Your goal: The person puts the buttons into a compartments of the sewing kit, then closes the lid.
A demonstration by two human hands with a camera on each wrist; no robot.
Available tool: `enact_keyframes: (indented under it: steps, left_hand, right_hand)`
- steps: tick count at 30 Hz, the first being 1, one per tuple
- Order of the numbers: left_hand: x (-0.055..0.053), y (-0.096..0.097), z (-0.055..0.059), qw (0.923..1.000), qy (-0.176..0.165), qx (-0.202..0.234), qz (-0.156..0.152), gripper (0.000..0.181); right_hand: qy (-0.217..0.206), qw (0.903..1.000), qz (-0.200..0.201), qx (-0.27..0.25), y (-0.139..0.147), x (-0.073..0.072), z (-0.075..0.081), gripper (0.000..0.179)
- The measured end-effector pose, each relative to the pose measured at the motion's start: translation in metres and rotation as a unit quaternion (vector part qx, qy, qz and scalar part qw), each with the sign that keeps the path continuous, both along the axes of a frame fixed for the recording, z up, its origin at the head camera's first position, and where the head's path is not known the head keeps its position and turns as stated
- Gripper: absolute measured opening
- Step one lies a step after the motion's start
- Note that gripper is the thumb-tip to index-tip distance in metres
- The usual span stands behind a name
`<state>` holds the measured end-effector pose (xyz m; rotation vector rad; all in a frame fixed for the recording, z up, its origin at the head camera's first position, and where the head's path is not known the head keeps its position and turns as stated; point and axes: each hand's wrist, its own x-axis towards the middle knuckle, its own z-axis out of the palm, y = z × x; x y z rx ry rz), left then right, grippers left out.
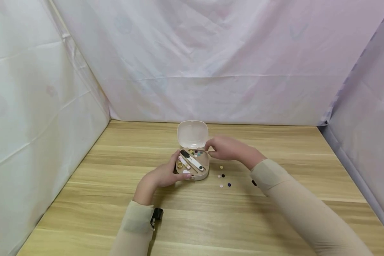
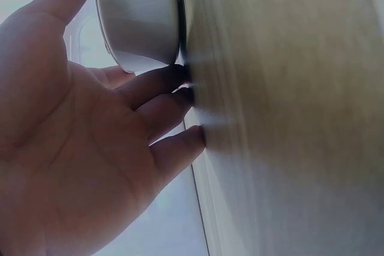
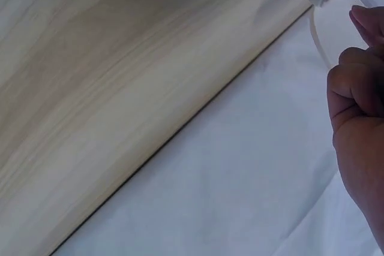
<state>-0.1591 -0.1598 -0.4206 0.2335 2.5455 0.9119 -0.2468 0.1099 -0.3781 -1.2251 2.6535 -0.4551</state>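
An open beige sewing box sits on the wooden table, its white lid tipped up at the back. Inside lie black-and-white thread snips, a pink-and-white strip, a gold ring-shaped piece and several colored buttons in the back compartment. My left hand holds the box from the left, thumb along its front, other fingers at its side and underside edge. My right hand is at the back right corner beside the buttons, fingers bent, thumb and index slightly apart; I cannot tell whether it holds anything.
Several loose buttons lie on the table right of the box, among them a yellow one, a black one and a dark blue one. White cloth hangs behind the table and along both sides.
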Motion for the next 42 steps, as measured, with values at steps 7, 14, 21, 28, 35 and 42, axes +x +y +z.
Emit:
enact_keyframes:
  steps: [7,14,21,28,35,42]
  left_hand:
    - [0.001,-0.001,0.000,1.0000,0.000,-0.005,0.002,0.117]
    - [0.000,-0.002,0.001,0.9999,0.007,-0.008,0.000,0.117]
    - [0.000,-0.004,0.004,1.0000,0.002,-0.008,0.002,0.117]
    - [-0.002,0.000,0.007,1.0000,0.001,-0.006,0.001,0.117]
    - [-0.001,0.001,0.008,0.9998,-0.001,-0.018,0.006,0.117]
    - [-0.002,0.003,0.007,0.9998,-0.007,-0.016,0.009,0.117]
  right_hand:
    - [0.007,0.9999,-0.011,0.008,0.028,0.014,0.004,0.021]
    - [0.012,0.9997,-0.018,0.010,0.051,0.026,-0.006,0.018]
    - [-0.034,0.9991,-0.025,0.007,0.063,0.047,-0.023,0.006]
    - [-0.047,0.9988,-0.015,0.001,0.069,0.062,-0.038,0.004]
    - [-0.069,0.9972,-0.028,0.006,0.071,0.071,-0.048,0.005]
    - [-0.036,0.9991,-0.021,0.009,0.071,0.073,-0.053,0.008]
